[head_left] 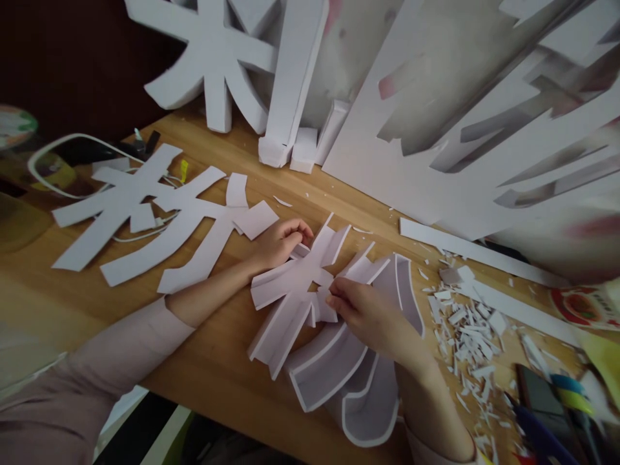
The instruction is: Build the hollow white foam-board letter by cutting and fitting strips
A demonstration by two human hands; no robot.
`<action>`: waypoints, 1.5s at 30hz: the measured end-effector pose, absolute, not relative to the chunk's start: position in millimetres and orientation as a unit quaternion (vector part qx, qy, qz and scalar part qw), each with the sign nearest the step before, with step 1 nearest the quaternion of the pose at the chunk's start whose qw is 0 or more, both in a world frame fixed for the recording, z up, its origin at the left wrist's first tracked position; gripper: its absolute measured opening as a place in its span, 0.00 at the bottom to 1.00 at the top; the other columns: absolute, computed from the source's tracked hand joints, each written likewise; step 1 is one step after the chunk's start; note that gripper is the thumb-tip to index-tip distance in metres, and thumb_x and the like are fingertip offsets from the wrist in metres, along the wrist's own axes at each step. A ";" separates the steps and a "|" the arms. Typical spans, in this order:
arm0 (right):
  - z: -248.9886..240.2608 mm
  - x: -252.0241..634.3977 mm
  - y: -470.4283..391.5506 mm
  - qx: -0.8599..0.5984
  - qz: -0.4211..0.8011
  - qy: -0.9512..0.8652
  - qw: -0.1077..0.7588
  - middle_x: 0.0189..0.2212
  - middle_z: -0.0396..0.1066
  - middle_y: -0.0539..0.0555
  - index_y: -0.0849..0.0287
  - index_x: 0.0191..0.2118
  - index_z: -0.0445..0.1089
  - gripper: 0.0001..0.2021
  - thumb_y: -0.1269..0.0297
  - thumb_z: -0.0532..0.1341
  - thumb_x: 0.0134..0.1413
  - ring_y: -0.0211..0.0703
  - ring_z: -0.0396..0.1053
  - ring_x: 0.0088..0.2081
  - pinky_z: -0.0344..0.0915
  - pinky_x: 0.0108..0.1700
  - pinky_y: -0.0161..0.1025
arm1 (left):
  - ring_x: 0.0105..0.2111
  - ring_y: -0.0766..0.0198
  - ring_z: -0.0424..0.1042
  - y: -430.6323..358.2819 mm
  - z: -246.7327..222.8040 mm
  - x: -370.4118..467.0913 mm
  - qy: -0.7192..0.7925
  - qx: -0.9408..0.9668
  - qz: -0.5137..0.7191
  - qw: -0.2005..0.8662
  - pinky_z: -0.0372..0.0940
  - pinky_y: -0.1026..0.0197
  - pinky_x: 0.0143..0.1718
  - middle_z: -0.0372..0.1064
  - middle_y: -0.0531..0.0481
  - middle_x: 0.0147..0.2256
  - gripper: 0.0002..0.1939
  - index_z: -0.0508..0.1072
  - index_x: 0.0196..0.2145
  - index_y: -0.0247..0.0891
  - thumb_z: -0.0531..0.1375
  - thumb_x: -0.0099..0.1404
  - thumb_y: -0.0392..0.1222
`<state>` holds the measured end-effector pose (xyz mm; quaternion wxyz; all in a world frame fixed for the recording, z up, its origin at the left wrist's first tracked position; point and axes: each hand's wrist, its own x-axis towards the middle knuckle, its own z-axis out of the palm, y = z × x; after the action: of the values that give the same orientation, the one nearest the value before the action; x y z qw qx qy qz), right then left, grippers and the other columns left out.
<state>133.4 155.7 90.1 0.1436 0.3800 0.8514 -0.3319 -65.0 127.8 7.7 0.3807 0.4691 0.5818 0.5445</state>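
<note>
A white foam-board character [303, 274] lies face down on the wooden table, with thin side walls standing along its strokes. My left hand [285, 242] is at its upper left stroke, fingers curled against a short wall strip. My right hand [365, 313] pinches at the right-hand stroke, thumb and forefinger pressed together; the fingers partly hide what lies between them. Under my right forearm, the hollow curved part of the lettering [334, 365] shows tall walls and open channels. To the left of my left hand lies a flat white cut-out character [194, 223] without walls.
Finished thick white characters [217, 64] lean at the back. A large cut-out white board [368, 155] rests against the wall. White scraps [472, 336] are heaped at right, near long strips [469, 248] and dark tools [542, 400]. A white cable [72, 139] loops at left.
</note>
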 end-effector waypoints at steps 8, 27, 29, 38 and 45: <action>88.9 135.0 156.1 0.371 -0.347 0.850 0.138 0.23 0.60 0.46 0.56 0.27 0.55 0.12 0.71 0.53 0.64 0.38 0.57 0.27 0.48 0.32 0.35 | 0.33 0.60 0.69 128.7 8.2 -64.7 0.584 0.475 0.538 0.379 0.63 0.58 0.38 0.70 0.51 0.28 0.08 0.69 0.28 0.39 0.51 0.55 0.39; 91.7 133.2 153.3 0.377 -0.338 0.850 0.143 0.24 0.60 0.46 0.56 0.28 0.55 0.12 0.71 0.53 0.65 0.38 0.57 0.27 0.48 0.32 0.36 | 0.35 0.60 0.69 126.3 12.4 -64.7 0.592 0.474 0.528 0.383 0.63 0.58 0.39 0.71 0.51 0.30 0.09 0.70 0.29 0.38 0.51 0.55 0.40; 92.5 133.2 152.5 0.381 -0.335 0.850 0.144 0.24 0.61 0.47 0.56 0.28 0.56 0.12 0.71 0.53 0.65 0.37 0.57 0.26 0.48 0.32 0.36 | 0.35 0.59 0.69 126.8 11.8 -64.9 0.594 0.474 0.526 0.382 0.63 0.58 0.39 0.71 0.51 0.30 0.09 0.70 0.29 0.39 0.51 0.55 0.40; 88.2 135.3 152.4 0.389 -0.330 0.850 0.132 0.26 0.63 0.48 0.57 0.29 0.57 0.10 0.70 0.53 0.64 0.37 0.60 0.29 0.47 0.32 0.36 | 0.34 0.60 0.68 128.5 7.3 -65.9 0.589 0.475 0.529 0.384 0.61 0.59 0.38 0.69 0.52 0.29 0.09 0.70 0.29 0.38 0.51 0.56 0.41; 88.1 135.5 151.3 0.388 -0.311 0.856 0.140 0.25 0.64 0.48 0.57 0.29 0.58 0.10 0.69 0.54 0.64 0.37 0.60 0.28 0.47 0.31 0.36 | 0.34 0.60 0.69 127.9 5.3 -66.7 0.589 0.471 0.529 0.388 0.61 0.59 0.39 0.69 0.52 0.29 0.08 0.70 0.30 0.38 0.52 0.56 0.42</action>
<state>135.5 151.3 88.1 0.1398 0.3879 0.8564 -0.3107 -66.7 127.9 5.3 0.3884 0.4713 0.5889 0.5294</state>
